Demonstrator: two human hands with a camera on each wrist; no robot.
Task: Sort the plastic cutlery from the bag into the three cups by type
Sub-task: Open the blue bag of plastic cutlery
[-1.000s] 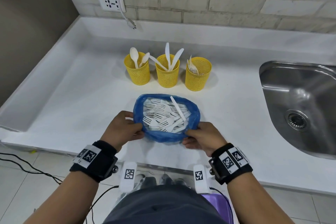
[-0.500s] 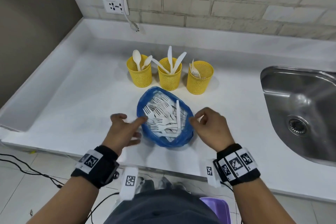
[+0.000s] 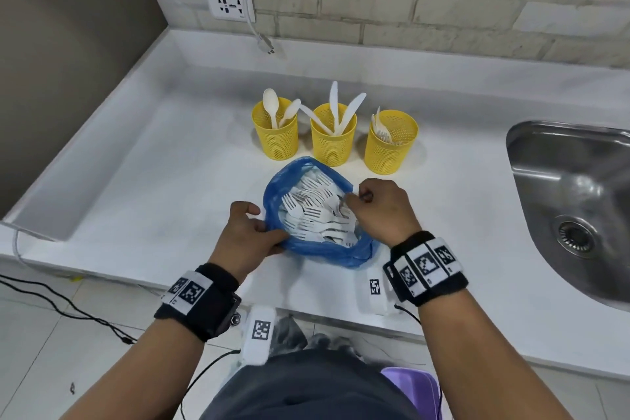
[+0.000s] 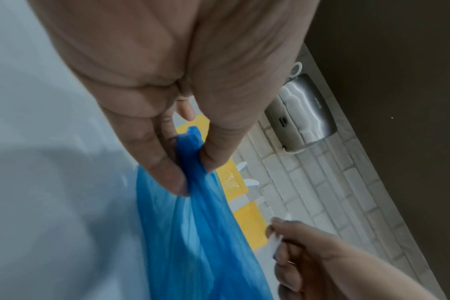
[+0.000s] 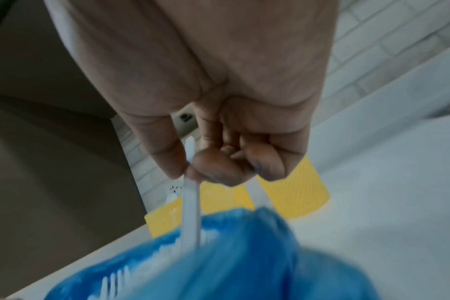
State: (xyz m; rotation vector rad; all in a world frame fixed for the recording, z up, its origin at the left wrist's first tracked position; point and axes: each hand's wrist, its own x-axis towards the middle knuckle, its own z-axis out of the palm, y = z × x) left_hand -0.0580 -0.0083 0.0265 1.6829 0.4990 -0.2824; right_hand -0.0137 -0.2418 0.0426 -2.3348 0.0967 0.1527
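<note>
A blue plastic bag (image 3: 324, 250) lies open on the white counter, full of white plastic forks (image 3: 313, 211). My left hand (image 3: 269, 232) grips the bag's left rim, which is bunched between thumb and fingers (image 4: 167, 172). Over the bag's right side, my right hand (image 3: 356, 196) pinches a long white knife (image 5: 190, 203) between thumb and forefinger. Its lower end is still among the forks. Behind the bag stand three yellow mesh cups: the left cup (image 3: 275, 138) holds spoons, the middle cup (image 3: 333, 143) knives, the right cup (image 3: 390, 146) forks.
A steel sink (image 3: 579, 208) is sunk into the counter at the right. A wall socket (image 3: 228, 3) with a hanging cable (image 3: 259, 35) is at the back left. A raised ledge (image 3: 102, 133) borders the counter's left side. A purple object (image 3: 412, 389) sits below the front edge.
Both hands let go of the bag's near rim. The left hand then took hold of the left rim, and the right hand reached in and pinched the knife.
</note>
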